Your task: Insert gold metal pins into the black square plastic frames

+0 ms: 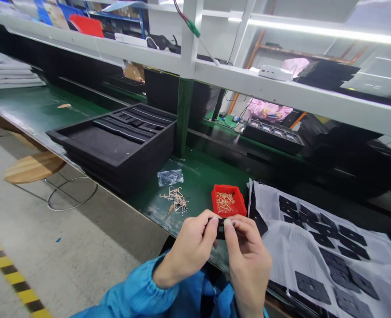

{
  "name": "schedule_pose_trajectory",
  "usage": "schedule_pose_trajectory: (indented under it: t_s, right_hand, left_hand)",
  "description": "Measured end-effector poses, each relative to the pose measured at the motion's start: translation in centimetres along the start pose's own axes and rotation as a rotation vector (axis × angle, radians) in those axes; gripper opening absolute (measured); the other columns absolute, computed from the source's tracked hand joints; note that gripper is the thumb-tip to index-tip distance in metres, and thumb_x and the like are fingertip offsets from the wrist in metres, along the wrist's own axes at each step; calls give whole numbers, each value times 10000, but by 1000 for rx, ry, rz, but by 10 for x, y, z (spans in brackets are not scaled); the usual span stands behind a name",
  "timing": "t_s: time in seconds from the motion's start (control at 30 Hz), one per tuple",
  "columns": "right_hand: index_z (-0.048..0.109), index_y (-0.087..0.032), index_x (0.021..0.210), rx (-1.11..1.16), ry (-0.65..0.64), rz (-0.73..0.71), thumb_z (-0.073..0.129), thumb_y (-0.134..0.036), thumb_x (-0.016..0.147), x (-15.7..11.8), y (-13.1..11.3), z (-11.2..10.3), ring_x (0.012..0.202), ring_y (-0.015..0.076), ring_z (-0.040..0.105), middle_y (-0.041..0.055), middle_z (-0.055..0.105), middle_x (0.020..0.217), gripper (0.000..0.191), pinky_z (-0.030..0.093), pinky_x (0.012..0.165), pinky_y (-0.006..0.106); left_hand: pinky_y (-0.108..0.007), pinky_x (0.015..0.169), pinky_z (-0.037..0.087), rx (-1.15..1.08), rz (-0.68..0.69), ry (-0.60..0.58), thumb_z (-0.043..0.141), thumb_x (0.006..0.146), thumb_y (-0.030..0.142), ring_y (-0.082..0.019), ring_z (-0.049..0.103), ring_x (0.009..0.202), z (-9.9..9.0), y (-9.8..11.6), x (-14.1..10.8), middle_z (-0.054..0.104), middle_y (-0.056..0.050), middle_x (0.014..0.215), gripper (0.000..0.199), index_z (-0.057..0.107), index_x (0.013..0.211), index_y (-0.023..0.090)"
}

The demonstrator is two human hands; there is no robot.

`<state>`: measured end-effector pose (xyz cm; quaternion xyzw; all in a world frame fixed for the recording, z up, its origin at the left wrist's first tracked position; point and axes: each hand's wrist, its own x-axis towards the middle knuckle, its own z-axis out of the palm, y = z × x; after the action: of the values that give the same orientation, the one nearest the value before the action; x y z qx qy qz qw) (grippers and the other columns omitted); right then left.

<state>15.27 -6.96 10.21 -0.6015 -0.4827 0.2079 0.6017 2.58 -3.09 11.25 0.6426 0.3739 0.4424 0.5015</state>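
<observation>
Green workbench [198, 176] under white shelving [248, 84]: black foam tray [116, 137] sat left, black foam pads [313, 287] lay on plastic sheet [278, 260] right. Left hand [189, 247] and right hand [248, 260] pinched together on small black part [219, 229], long axis unclear; red bin [237, 207] of tan pins [224, 202] sat just beyond
</observation>
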Motion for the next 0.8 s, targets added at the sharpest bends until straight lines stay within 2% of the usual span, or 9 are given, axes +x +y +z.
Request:
schedule_pose_trajectory:
  t_s: [0.1, 0.17, 0.23, 0.3, 0.4, 0.47, 0.57, 0.7, 0.8]
  right_hand:
    - [728, -239, 1014, -83, 45, -65, 705, -396, 926, -5, -2, 2, 1014, 230, 662, 98, 652, 1207, 181, 571, 847, 367]
    - [672, -254, 1208, -37, 90, -67, 719, -389, 915, -7, -4, 4, 979, 214, 671, 115, 620, 1296, 326, 585, 778, 339]
    - [586, -257, 1331, 63, 122, -36, 751, -392, 891, -8, -7, 7, 931, 199, 688, 116, 641, 1263, 489, 595, 743, 320]
    - [589, -247, 1310, 150, 107, 7, 788, -406, 860, -7, -9, 9, 906, 192, 709, 82, 693, 1119, 516, 607, 767, 310]
    - [656, -235, 1150, 241, 106, 89, 813, -415, 843, -4, -8, 10, 818, 169, 735, 30, 729, 926, 390, 612, 731, 261]
    - [657, -237, 1076, 317, 127, 122, 784, -414, 878, -4, -5, 7, 774, 160, 751, 26, 757, 897, 295, 612, 696, 241]
    - [650, -244, 1103, 372, 112, 112, 711, -396, 944, -6, 0, 0, 745, 170, 771, 29, 788, 875, 228, 623, 685, 254]
    - [717, -262, 1131, 171, 101, -166, 714, -253, 934, -10, 7, -12, 802, 185, 776, 36, 801, 976, 197, 630, 706, 271]
    - [731, -291, 1160, 5, -25, -413, 699, -136, 921, -7, 8, -20, 877, 177, 763, 19, 790, 1040, 287, 628, 799, 283]
  left_hand:
    - [-213, 521, 481, 1, 6, 65, 428, 1077, 415, -130, 613, 541, 1, -6, -1, 634, 0, 683, 330, 632, 922, 207]
    - [-214, 493, 463, 9, 21, 109, 441, 1070, 421, -128, 603, 505, 0, -7, -1, 616, 9, 632, 336, 627, 887, 210]
    - [-219, 468, 437, 42, 54, 136, 455, 1064, 406, -126, 591, 482, -1, -7, -2, 606, 11, 601, 336, 636, 859, 210]
    - [-231, 486, 437, 116, 130, 130, 476, 1054, 360, -130, 596, 499, -1, -4, -5, 628, 0, 618, 315, 658, 847, 208]
    - [-254, 559, 462, 238, 251, 131, 501, 1034, 291, -140, 618, 541, 0, 3, -10, 675, -17, 657, 287, 688, 831, 211]
    - [-259, 563, 466, 251, 267, 153, 517, 1027, 281, -139, 616, 518, -1, 7, -13, 667, -7, 611, 288, 696, 811, 214]
    - [-249, 534, 473, 195, 225, 170, 532, 1025, 295, -126, 594, 453, -2, 14, -15, 633, 16, 536, 300, 699, 790, 213]
    - [-226, 496, 477, 124, 179, 150, 532, 1033, 322, -116, 616, 443, -4, 19, -15, 632, 16, 555, 325, 693, 782, 194]
    - [-217, 496, 468, 191, 220, 145, 524, 1040, 299, -110, 611, 461, -5, 22, -17, 632, 16, 556, 325, 681, 777, 192]
